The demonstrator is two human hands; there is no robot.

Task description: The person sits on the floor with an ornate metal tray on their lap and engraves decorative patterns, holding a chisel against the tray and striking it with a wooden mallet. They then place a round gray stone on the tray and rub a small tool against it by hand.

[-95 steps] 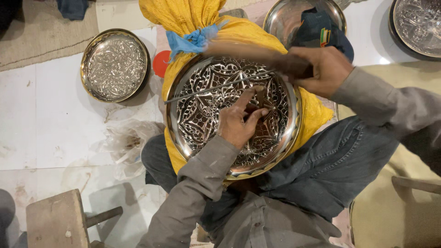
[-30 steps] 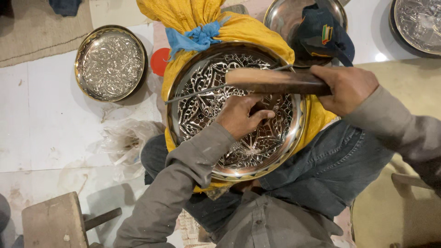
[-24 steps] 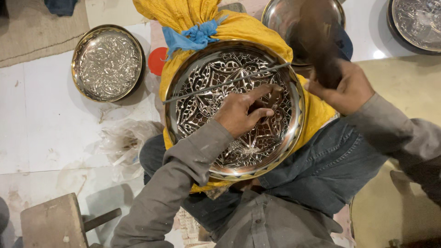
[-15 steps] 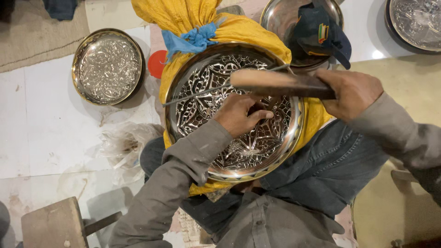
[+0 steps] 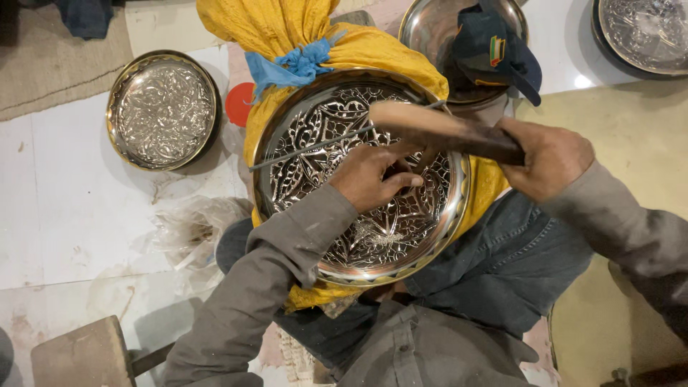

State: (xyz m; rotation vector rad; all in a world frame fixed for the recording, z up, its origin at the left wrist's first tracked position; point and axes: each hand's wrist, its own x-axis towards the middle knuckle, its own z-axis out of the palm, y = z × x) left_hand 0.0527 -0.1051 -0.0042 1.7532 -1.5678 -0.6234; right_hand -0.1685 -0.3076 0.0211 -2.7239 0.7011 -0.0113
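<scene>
A large round metal plate (image 5: 373, 236) with engraved floral patterns rests on a yellow cloth sack (image 5: 301, 29) in my lap. My left hand (image 5: 373, 175) lies on the plate's middle, fingers pinched around a small chisel that is mostly hidden. My right hand (image 5: 548, 158) grips a wooden mallet (image 5: 437, 129) held level just above the left hand. A thin metal rod (image 5: 308, 147) lies across the plate's upper left.
A smaller engraved plate (image 5: 163, 109) lies on the white floor at the left. Another bowl (image 5: 433, 29) with a dark cap (image 5: 494, 50) in it sits behind, and a third plate (image 5: 645, 32) at top right. A crumpled plastic bag (image 5: 193, 229) and a wooden stool (image 5: 82, 355) are at the lower left.
The mallet swung up and came back down over the left hand. The left hand has stayed on the same spot of the plate.
</scene>
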